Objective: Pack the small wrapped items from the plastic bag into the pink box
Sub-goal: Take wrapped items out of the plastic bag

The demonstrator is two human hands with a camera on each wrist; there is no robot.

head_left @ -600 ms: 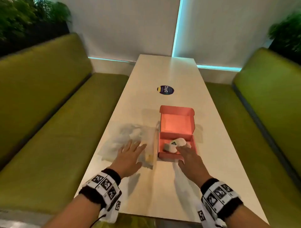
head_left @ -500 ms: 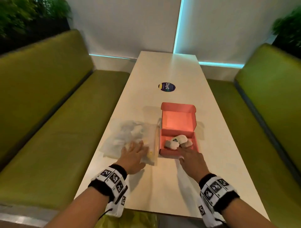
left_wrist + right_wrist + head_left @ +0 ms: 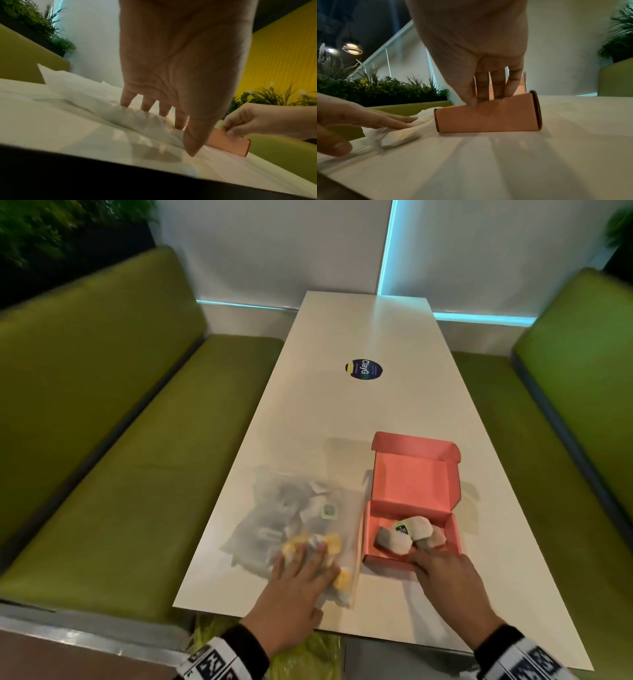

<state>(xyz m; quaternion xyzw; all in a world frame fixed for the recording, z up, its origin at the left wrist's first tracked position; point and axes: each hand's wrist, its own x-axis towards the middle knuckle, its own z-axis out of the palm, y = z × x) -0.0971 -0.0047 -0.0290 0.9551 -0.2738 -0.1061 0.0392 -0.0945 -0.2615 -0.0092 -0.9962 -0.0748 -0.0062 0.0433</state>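
The pink box [image 3: 412, 484] stands on the white table [image 3: 342, 419] with its lid upright. Three small wrapped items [image 3: 409, 530], grey-white, lie in its tray. My right hand [image 3: 423, 554] pinches the box's front wall [image 3: 488, 119], fingers [image 3: 496, 86] inside and thumb outside. Left of the box lies the clear plastic bag [image 3: 284, 515], holding more wrapped items, some yellow [image 3: 332, 542]. My left hand [image 3: 308, 563] presses flat on the bag's near end with straight fingers [image 3: 145, 106]; in the left wrist view the bag [image 3: 96, 97] bulges beyond them.
A round dark sticker [image 3: 363, 369] sits mid-table. Green benches [image 3: 102, 474] [image 3: 565, 440] flank the table on both sides. Something yellow-green [image 3: 308, 652] shows below the table's near edge. The table's far half is bare.
The head view has come closer and swung left. My left hand has slid slightly further onto the bag. My right hand stays at the box's front wall.
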